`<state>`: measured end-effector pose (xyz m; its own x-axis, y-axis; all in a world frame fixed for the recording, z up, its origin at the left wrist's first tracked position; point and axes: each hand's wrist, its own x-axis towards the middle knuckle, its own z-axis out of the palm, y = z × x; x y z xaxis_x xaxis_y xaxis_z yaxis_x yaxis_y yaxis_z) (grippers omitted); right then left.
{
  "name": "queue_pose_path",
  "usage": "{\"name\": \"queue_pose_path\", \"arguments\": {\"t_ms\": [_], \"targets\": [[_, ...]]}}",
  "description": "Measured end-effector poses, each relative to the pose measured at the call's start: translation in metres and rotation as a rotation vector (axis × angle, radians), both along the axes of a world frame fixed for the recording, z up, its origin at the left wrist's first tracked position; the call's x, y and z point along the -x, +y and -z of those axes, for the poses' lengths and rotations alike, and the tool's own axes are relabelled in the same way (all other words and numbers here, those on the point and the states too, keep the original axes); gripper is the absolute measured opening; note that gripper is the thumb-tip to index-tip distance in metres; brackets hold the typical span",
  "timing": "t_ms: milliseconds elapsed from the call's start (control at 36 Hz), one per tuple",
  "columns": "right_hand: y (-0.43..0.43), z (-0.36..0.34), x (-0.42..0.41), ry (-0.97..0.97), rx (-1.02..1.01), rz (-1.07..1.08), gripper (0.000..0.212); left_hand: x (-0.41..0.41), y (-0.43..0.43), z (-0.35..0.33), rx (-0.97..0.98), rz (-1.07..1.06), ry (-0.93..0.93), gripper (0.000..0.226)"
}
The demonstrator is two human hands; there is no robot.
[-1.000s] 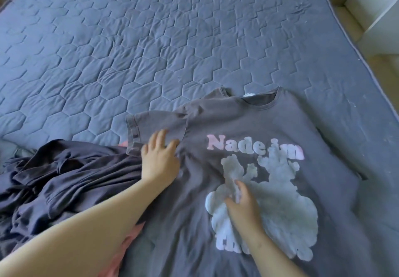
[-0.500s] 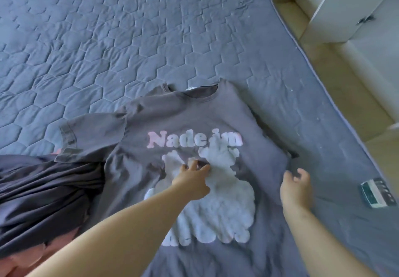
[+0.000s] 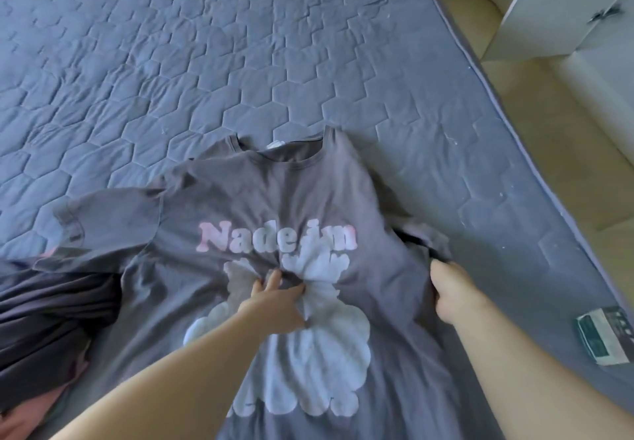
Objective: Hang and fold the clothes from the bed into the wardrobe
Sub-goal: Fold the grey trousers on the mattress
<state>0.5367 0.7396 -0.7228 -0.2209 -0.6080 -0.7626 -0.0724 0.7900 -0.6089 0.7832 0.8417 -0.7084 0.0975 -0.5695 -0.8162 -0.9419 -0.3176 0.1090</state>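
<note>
1. A grey T-shirt (image 3: 274, 199) with pink lettering and a pale, cloud-like print lies face up on the quilted bed cover (image 3: 240, 62), its collar pointing away from the camera. The garment is on the bed, not yet in any wardrobe.
2. The left hand (image 3: 274, 305) sits on the T-shirt's chest print. Its finger and thumb pinch a gather of cloth, and creases fan out from the pinch.
3. The right hand (image 3: 453, 295) is at the T-shirt's right edge, just below the rumpled right sleeve, and is curled round the side of the cloth. Its fingertips are buried in the fold, so I cannot tell how deep the hold goes.
4. A heap of dark clothes (image 3: 51, 319) lies to the left of the T-shirt, partly under its left sleeve, with a pink garment (image 3: 24, 415) showing beneath. A small green-and-white packet (image 3: 605, 335) lies on the cover to the right of the T-shirt, well apart from it. Farther right, past the bed's edge, stands a white cabinet (image 3: 562, 10) with a dark handle.
5. I read this as the opening of the fold on this one T-shirt. Both hands have taken hold, but no panel has been turned over.
6. As I judge it, the next move calls for flat cloth. The centre bunch needs easing out. The right side then goes over toward the print, with its sleeve tucked in.
7. With the heap waiting beside the T-shirt, I judge the job to be far from done.
</note>
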Motion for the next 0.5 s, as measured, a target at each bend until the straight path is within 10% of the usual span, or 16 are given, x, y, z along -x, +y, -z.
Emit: {"name": "queue_pose_path", "arguments": {"t_ms": [83, 306, 500], "targets": [[-0.01, -0.024, -0.005, 0.029, 0.208, 0.046, 0.012, -0.001, 0.001, -0.005, -0.01, -0.044, -0.005, 0.083], [-0.072, -0.098, 0.024, -0.015, 0.611, 0.368, 0.025, -0.004, 0.004, 0.003, 0.014, -0.04, -0.004, 0.087], [-0.065, -0.081, 0.031, 0.12, 0.552, 0.507, 0.022, -0.001, 0.004, -0.004, 0.012, -0.052, -0.007, 0.08]]}}
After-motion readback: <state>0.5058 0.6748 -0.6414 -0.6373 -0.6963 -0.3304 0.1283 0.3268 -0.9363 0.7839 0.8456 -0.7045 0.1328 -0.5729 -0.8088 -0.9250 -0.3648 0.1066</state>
